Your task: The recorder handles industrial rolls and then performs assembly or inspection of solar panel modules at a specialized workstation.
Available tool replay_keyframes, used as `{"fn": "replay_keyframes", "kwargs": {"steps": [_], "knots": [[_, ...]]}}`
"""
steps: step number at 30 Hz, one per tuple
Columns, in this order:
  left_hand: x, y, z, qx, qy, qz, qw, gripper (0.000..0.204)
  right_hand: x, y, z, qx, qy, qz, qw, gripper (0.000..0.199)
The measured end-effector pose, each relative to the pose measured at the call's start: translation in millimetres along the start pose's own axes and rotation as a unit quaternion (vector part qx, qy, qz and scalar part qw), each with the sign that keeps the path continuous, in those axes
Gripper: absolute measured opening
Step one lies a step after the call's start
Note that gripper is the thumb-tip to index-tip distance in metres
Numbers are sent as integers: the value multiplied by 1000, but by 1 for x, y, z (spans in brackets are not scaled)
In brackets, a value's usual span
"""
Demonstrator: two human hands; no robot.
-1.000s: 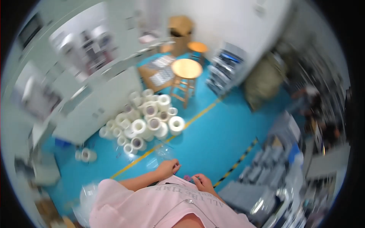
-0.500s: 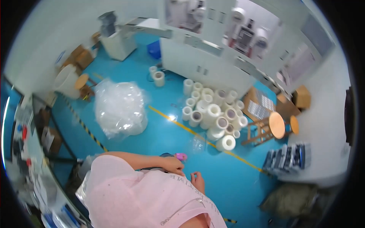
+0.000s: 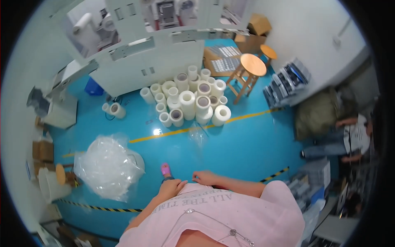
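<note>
floor (image 3: 255,140): blue, glossy, taking up most of the view; a yellow line is crossing it and striped tape is running low on both sides.
cabinet (image 3: 135,61): white machine housing standing at the top, behind the rolls.
pink shirt (image 3: 247,210): filling the lower edge, worn on the person's own body; both hands are meeting at its front, above the floor.
shirt handling: judging it soft, light and limp, not slippery and not fragile; it is likely folding and stretching wherever pinched, so the loose front edge just under the fingers looks the best place to take hold.
plastic bundle (image 3: 108,166): big heap of crumpled clear film lying on the floor to the person's left, well apart from the hands.
rolls (image 3: 189,101): cluster of white rolls standing on end, between the cabinet and the yellow line.
co-worker (image 3: 354,138): sitting at the far right, blurred, away from the work.
stool (image 3: 252,66): round wooden seat, standing just right of the rolls.
left hand (image 3: 170,190): lying palm down on the shirt, fingers slack and spread, grasping nothing; forearm is coming up from the lower left.
right hand (image 3: 205,178): resting at the shirt's front edge, near the left hand, forearm lying across from the right; fingers are curling under, and i cannot tell whether they are pinching cloth.
slipper (image 3: 165,169): pink, peeking out on the floor just above the left hand.
</note>
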State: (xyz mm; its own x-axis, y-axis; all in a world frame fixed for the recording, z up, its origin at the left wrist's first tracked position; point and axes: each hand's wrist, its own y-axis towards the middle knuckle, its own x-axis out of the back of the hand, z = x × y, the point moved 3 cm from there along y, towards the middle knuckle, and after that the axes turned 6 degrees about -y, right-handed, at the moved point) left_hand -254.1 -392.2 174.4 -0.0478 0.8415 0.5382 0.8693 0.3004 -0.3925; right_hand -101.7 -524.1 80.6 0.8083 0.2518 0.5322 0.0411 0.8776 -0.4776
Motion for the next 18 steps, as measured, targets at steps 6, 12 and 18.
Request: {"fn": "replay_keyframes", "kwargs": {"steps": [6,12,18], "knots": [[51,18,61,-51,-59,-29,997,40,-5,36,62,-89,-14,6,996,27],[61,57,84,-150,1,-10,989,40,-30,25,75,-137,7,-49,989,27],[17,77,68,-234,97,245,936,41,-56,-18,64,-224,101,-170,954,29]]}}
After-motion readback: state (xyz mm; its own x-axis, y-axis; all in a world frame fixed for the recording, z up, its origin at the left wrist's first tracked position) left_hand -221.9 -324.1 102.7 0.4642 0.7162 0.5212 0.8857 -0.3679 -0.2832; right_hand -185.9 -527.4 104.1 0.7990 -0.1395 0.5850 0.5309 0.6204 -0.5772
